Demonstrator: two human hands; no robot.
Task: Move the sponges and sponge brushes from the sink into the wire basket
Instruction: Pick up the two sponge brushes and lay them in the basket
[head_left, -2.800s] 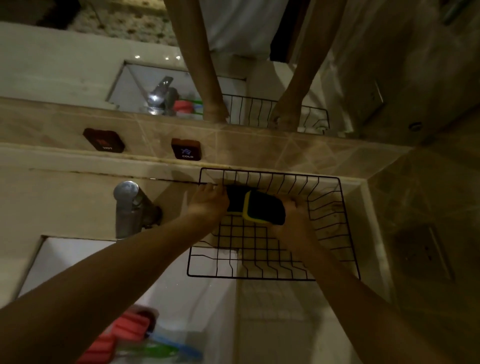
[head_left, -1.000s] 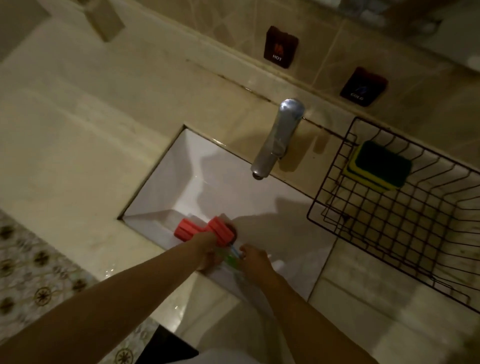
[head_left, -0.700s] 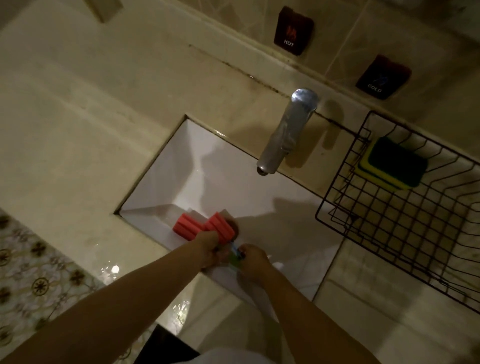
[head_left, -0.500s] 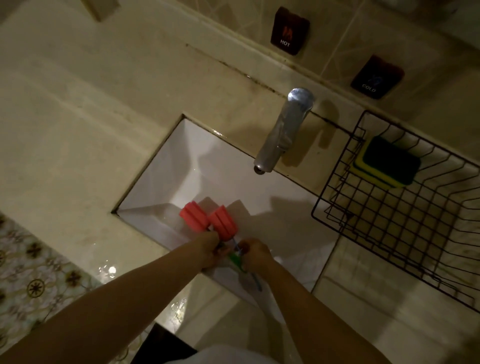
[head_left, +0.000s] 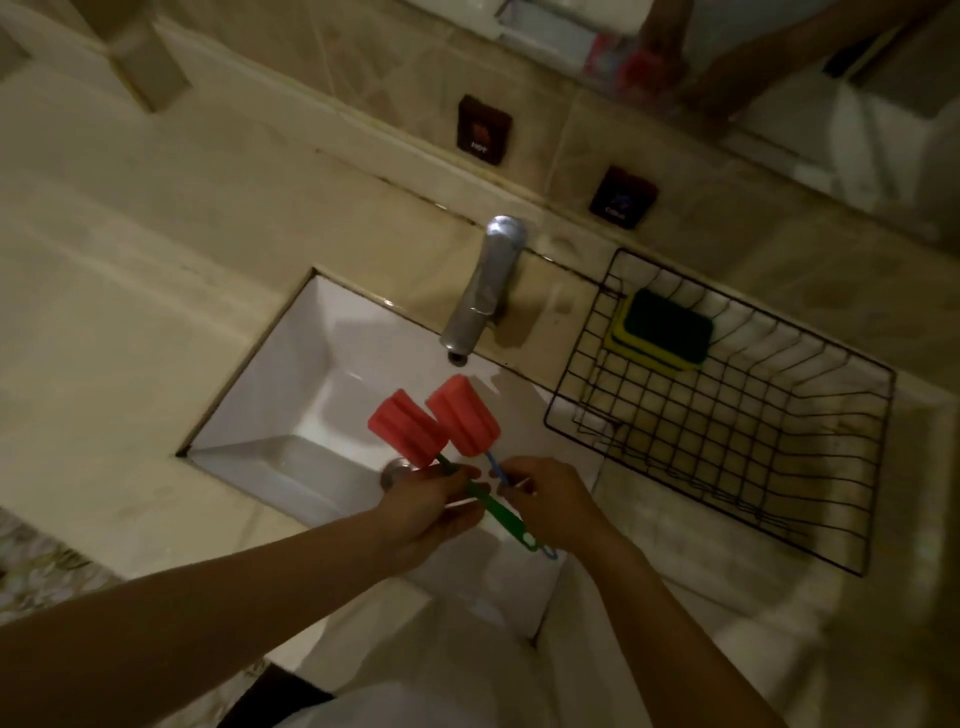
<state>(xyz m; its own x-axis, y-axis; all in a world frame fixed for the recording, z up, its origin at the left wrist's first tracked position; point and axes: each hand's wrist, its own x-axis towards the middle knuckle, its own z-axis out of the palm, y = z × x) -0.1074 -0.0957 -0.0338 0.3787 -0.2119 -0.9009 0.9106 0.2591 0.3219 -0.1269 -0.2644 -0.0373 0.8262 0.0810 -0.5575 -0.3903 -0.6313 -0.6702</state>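
Two sponge brushes with red foam heads are held above the white sink. My left hand grips the green-handled sponge brush. Beside it, my right hand pinches the blue-handled sponge brush. Both heads point up and away from me, side by side and nearly touching. The black wire basket stands on the counter right of the sink. In its far left corner lie stacked yellow sponges with dark scouring tops.
A chrome faucet leans over the sink's back edge. Two dark hot and cold tags are fixed on the tiled wall behind it. A mirror runs along the top right. Beige stone counter spreads to the left.
Both hands have lifted the two sponge brushes out of the sink bottom; the red heads now stand higher and apart from the basin. Earlier, both hands were setting the yellow sponges in the basket.
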